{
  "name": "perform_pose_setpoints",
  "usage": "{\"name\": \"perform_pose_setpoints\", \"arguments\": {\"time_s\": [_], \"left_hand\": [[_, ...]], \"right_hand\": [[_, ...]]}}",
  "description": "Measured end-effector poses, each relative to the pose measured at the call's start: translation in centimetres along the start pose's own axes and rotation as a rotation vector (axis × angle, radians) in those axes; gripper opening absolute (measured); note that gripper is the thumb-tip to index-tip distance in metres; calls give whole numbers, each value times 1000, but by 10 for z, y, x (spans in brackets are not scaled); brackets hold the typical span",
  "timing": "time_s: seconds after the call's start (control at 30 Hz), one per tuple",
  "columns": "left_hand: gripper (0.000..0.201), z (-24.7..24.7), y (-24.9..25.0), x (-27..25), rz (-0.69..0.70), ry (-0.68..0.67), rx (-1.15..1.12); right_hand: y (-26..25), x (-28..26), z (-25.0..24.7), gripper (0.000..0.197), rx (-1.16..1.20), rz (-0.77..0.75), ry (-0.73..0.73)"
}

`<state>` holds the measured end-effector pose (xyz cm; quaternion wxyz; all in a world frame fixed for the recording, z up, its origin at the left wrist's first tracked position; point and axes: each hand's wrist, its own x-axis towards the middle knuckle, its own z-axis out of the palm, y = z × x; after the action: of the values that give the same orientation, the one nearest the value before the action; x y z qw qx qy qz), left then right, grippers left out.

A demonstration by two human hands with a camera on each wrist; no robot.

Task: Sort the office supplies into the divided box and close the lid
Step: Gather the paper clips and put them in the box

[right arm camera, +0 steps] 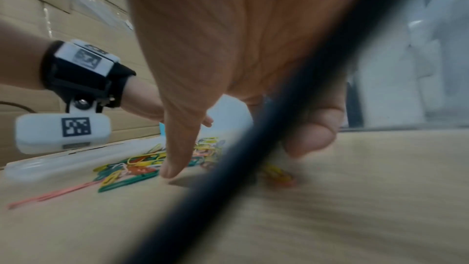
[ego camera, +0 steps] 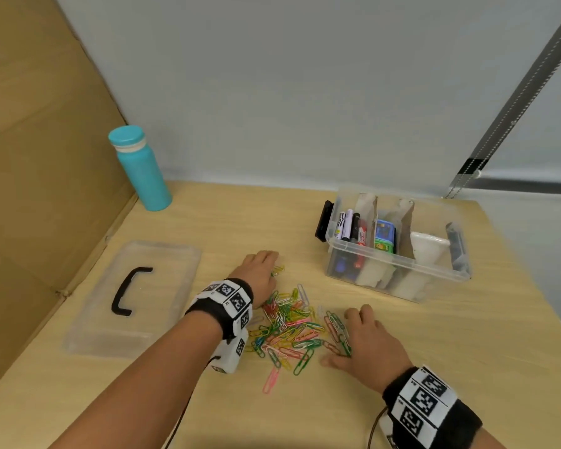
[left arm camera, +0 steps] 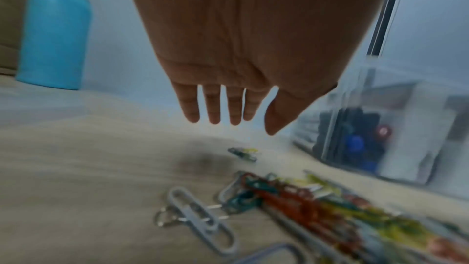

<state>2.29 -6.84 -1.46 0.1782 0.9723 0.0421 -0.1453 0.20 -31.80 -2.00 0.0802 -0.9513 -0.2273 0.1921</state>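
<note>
Looks like an office or data-collection workstation, not a home. Cues: light wood-laminate desk (ego camera: pixel 402 367) pushed against a plain grey-white partition wall (ego camera: pixel 305 92), large brown cardboard sheet (ego camera: pixel 39 157) standing as a screen on the left, metal-edged window or door frame (ego camera: pixel 512 124) on the right. Desk contents fit: clear plastic divided box (ego camera: pixel 399 268) with markers, scattered coloured paperclips (ego camera: pixel 292 328), teal screw-cap water bottle (ego camera: pixel 141 168). The person wears black wristbands with white fiducial-marker blocks (ego camera: pixel 227 303), so it's an instrumented recording setup.
</note>
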Motion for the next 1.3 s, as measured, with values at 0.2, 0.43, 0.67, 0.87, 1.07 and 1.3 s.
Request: {"name": "perform_pose_setpoints", "arguments": {"time_s": [0.2, 0.43, 0.67, 0.87, 1.07, 1.3], "left_hand": [[56, 6, -1, -4, 54, -159, 137], [81, 27, 0, -46, 42, -122, 128], [43, 29, 7, -52, 32, 43, 17], [28, 24, 10, -50, 59, 79, 58], [28, 22, 8, -53, 64, 183, -50], [21, 14, 8, -55, 79, 253, -160]], "right_hand": [[-10, 8, 11, 97, 54, -27, -29], [-32, 29, 11, 64, 138, -92, -15], [-37, 36, 8, 38, 95, -154, 33], [-24, 36, 6, 33, 134, -147, 90], [-5, 17, -15, 22, 327, -165, 147], [18, -17, -92, 23, 579, -112, 304]]}}
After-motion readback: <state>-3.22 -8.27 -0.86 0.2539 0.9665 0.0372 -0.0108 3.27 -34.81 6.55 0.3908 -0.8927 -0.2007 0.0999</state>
